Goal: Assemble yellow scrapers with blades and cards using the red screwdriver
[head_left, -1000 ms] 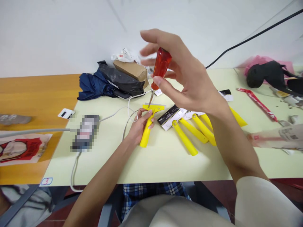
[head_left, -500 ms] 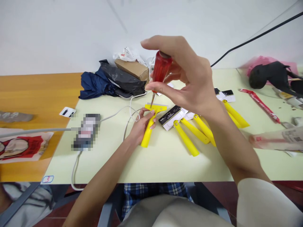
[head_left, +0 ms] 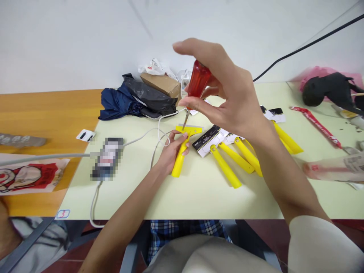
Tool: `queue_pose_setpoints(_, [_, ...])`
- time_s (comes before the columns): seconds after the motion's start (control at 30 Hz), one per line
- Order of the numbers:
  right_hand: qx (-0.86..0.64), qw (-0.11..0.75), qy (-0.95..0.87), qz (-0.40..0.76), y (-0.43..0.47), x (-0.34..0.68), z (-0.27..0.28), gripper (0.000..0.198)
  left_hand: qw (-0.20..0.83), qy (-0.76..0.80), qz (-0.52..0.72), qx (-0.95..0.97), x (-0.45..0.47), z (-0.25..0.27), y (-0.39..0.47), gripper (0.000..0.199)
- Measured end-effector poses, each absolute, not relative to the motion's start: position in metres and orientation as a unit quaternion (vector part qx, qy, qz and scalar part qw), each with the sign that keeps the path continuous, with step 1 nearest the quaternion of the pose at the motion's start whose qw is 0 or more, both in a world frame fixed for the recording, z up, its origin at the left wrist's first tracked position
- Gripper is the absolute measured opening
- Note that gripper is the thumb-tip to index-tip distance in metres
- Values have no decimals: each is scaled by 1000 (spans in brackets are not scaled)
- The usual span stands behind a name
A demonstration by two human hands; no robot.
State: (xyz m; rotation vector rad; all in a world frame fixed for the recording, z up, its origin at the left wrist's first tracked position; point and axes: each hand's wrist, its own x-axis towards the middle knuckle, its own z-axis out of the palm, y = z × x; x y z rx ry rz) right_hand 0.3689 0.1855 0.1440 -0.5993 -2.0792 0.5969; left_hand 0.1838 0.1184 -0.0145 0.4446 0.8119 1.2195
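My left hand (head_left: 170, 153) is wrapped round the handle of a yellow scraper (head_left: 179, 161), whose wide head with a thin blade faces the wall. In my right hand (head_left: 230, 89) is a screwdriver (head_left: 198, 80) with a red see-through handle, gripped by thumb and fingers while the index finger arches above its end. The screwdriver's tip meets the left screw of the scraper head; a second screw shows to the right. Beside them lie several more yellow scrapers (head_left: 226, 167) with black-and-white cards (head_left: 210, 140), partly hidden behind my right forearm.
A pixelated dark device (head_left: 108, 158) with white cables (head_left: 142, 138) lies left. Behind are a dark blue cloth bundle (head_left: 118, 102), a black bag (head_left: 150, 96) and a cardboard box (head_left: 160, 84). At right lie a red strap (head_left: 315, 127) and a black object (head_left: 321, 89).
The whole view has shifted slightly, with table things appearing a little further right. The screwdriver leans slightly more to the right, its tip still at the same screw.
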Motion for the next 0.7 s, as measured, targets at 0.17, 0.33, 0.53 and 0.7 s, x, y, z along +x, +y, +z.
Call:
queue_pose_setpoints(0.17, [-204,442,-833,265,182,369,139,67,716,371,554,206,184,-14,119,54])
queue_pose_setpoints(0.33, [-225,428,-842,240,187,366,137,65,712,380,552,210,186,-10,118,57])
queue_pose_setpoints(0.53, [-196,420,-856,231,186,366,141,69,704,388,557,209,184,-14,119,58])
queue_pose_setpoints(0.7, [-166,431,-849,257,182,374,145,55,702,386,560,210,185,-14,118,57])
